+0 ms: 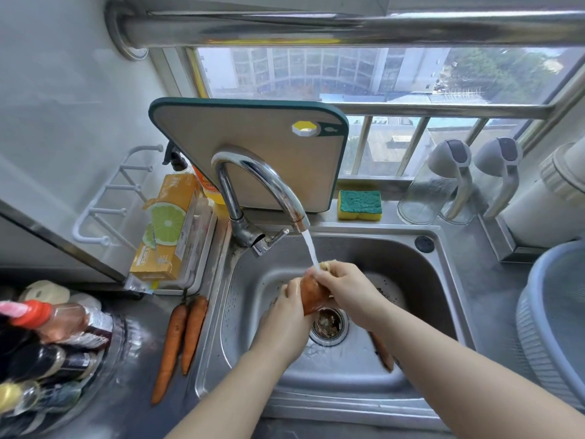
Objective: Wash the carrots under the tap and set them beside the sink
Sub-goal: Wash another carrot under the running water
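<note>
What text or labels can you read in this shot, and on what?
No text reads clearly.
Orange box: print beside the lime picture, too blurred.
Yellow bottle: label mostly hidden, unreadable.
Bottles at left: labels too small.
Cutting board: small fish sign, no words.

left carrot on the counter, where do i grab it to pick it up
Grip the left carrot at its thick far end, from above and from the left: it lies flat, tapering towards you, and the second carrot lies against its right side.
</note>
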The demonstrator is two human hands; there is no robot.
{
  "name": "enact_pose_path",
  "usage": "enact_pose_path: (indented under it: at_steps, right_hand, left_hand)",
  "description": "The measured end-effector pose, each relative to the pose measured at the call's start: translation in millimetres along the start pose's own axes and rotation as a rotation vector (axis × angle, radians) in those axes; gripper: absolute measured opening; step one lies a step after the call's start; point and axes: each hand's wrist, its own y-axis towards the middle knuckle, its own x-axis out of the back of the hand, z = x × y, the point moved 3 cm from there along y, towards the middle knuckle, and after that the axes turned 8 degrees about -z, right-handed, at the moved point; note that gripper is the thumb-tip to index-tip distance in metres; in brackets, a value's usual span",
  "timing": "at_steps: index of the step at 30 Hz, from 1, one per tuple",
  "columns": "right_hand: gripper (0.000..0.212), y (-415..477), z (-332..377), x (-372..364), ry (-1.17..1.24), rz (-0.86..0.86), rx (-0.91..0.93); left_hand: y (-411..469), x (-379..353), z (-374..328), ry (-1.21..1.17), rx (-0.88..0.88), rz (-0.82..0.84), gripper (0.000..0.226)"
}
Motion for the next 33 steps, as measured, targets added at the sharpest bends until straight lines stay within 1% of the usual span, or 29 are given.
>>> enact_pose_path:
  at_steps: [3, 5, 6, 8, 9, 11, 13, 16, 18, 21, 23, 25, 27, 30, 32, 33]
  right_hand:
    - [0.026, 7, -1, -3, -0.047, -0.161, 0.058]
    - [0.031, 9, -2, -3, -0.013, -0.193, 0.021]
    - [0.028, 8, -2, -5, 0.025, -0.157, 0.000]
    - [0.013, 2, 0, -11, 0.147, -0.003, -0.027]
    - [0.014, -2, 2, -14, 0.215, 0.076, -0.032]
    - [0.031, -6, 2, -13, 0.313, 0.169, -0.020]
    - [0.034, -8, 1, -10, 0.380, 0.217, -0.021]
    - [0.027, -9, -2, -2, 0.432, 0.274, -0.065]
    - [0.022, -9, -6, 1, 0.472, 0.272, -0.129]
    - [0.015, -9, -9, 5, 0.486, 0.230, -0.205]
    - [0.011, -7, -9, 7, 0.445, 0.212, -0.201]
    - [0.016, -7, -8, 10, 0.368, 0.164, -0.173]
    - [0.017, -8, -3, 14, 0.161, 0.075, -0.080]
    - [0.021, -7, 7, 14, -0.098, -0.118, 0.099]
    - [0.026, -3, 8, 15, -0.182, -0.262, 0.145]
    - [0.027, -2, 6, 14, -0.148, -0.288, 0.117]
  left_hand:
    - [1, 1, -2, 0.120, -0.038, -0.091, 0.051]
    - [1, 2, -2, 0.196, -0.066, -0.103, 0.052]
    - [1, 3, -1, 0.209, -0.061, -0.094, 0.052]
    - [3, 7, 3, 0.157, -0.006, -0.069, 0.053]
    - [5, 9, 5, 0.098, 0.036, -0.054, 0.053]
    - [7, 11, 6, 0.013, 0.081, -0.028, 0.054]
    - [8, 12, 6, -0.014, 0.077, -0.003, 0.054]
    - [7, 11, 6, -0.058, 0.081, 0.045, 0.054]
    - [5, 10, 4, -0.086, 0.087, 0.059, 0.054]
    - [4, 10, 1, -0.110, 0.102, 0.036, 0.056]
    - [3, 10, -1, -0.107, 0.095, 0.047, 0.057]
    - [3, 10, -3, -0.085, 0.067, 0.104, 0.054]
    - [2, 10, -4, -0.089, 0.059, 0.149, 0.051]
    - [3, 10, -9, -0.135, 0.068, 0.101, 0.049]
    - [2, 10, -16, -0.161, 0.065, 0.058, 0.051]
    - [2, 10, -19, -0.168, 0.068, 0.048, 0.054]
